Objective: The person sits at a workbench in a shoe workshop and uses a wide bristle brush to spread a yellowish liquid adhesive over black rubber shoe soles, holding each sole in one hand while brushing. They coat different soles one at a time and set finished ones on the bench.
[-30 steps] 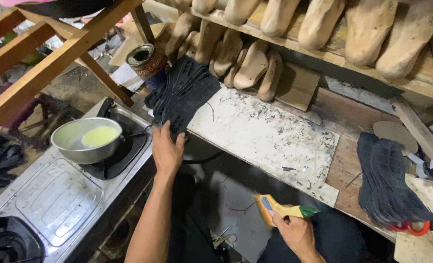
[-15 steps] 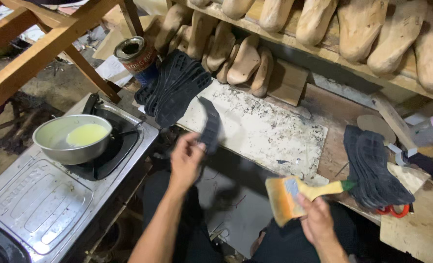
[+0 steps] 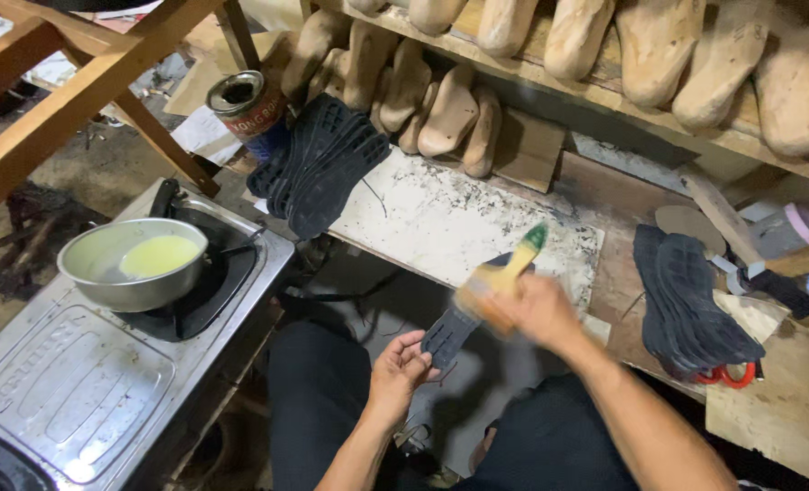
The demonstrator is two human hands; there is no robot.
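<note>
Sole: dark sole (image 3: 447, 332), lower centre, long axis running up-right
Left hand (image 3: 397, 368): fingers pinching the sole's lower end
Right hand (image 3: 536, 309): fingers closed on the brush (image 3: 500, 277), just above the sole, blurred

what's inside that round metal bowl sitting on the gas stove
The round metal bowl on the gas stove holds a shallow pool of pale yellow-green liquid, gathered toward its right side. The bowl covers the burner beneath it, so any flame cannot be seen.
</note>
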